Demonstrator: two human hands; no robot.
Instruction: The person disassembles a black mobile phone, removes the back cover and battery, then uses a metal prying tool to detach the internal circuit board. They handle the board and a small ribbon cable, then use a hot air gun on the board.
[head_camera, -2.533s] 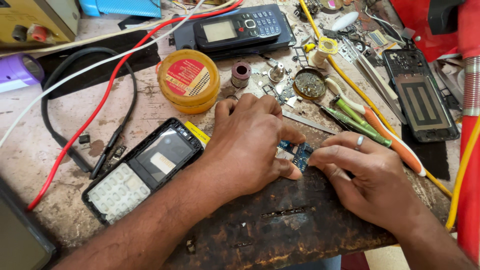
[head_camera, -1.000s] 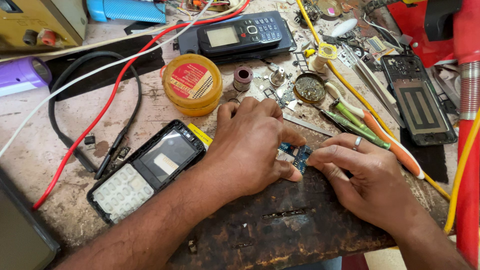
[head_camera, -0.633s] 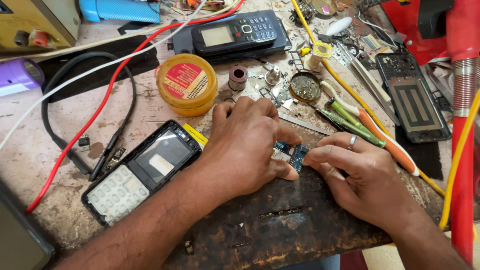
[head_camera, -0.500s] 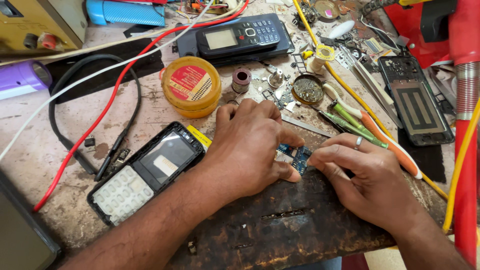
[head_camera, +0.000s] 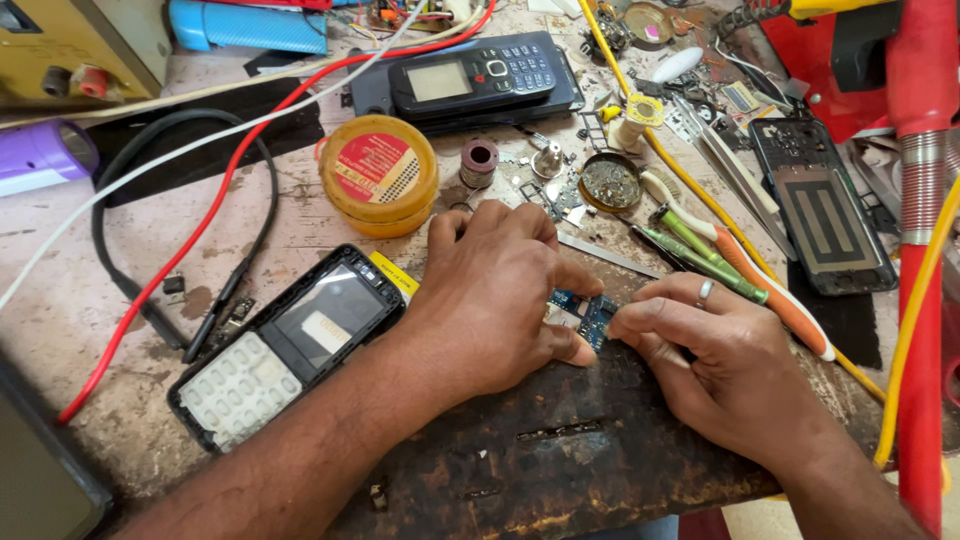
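Between our left hand (head_camera: 500, 300) and right hand (head_camera: 725, 365), fingers pinch a small blue circuit board (head_camera: 590, 315); the phone shell (head_camera: 285, 355) (opened already) lies unassembled on the worktop (head_camera: 120, 300).

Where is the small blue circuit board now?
In the head view, the circuit board lies just right of centre on the dark scorched block, pinched between the left hand and the right hand.
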